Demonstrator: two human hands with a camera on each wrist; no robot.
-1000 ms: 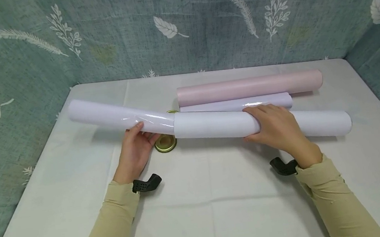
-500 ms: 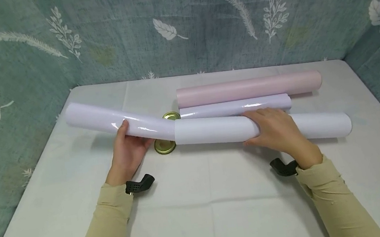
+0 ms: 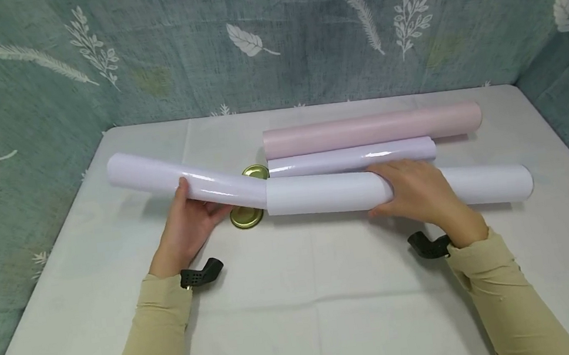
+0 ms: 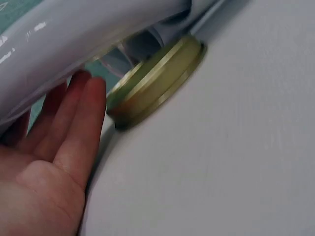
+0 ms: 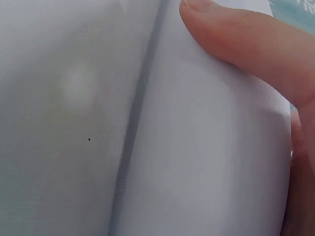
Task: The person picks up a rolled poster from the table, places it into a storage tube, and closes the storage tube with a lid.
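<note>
My left hand holds a glossy pale lilac paper roll from below, with the thumb up its near side and the fingers underneath. This roll's left end is raised off the table, and its right end sits inside the open left end of a matte white paper roll. From above, my right hand grips the white roll right of its middle; the right wrist view shows the thumb lying along its side. Close to my left fingertips, a gold jar lid shows under the lilac roll.
Behind the white roll lie a shorter glossy lilac roll and a pink roll, side by side. A second gold lid lies at the shorter roll's left end. A leaf-patterned curtain borders the white-covered table.
My left hand has slid left along the glossy lilac roll. Over the last half second, both joined rolls have shifted slightly right. My right hand keeps its grip on the white roll.
</note>
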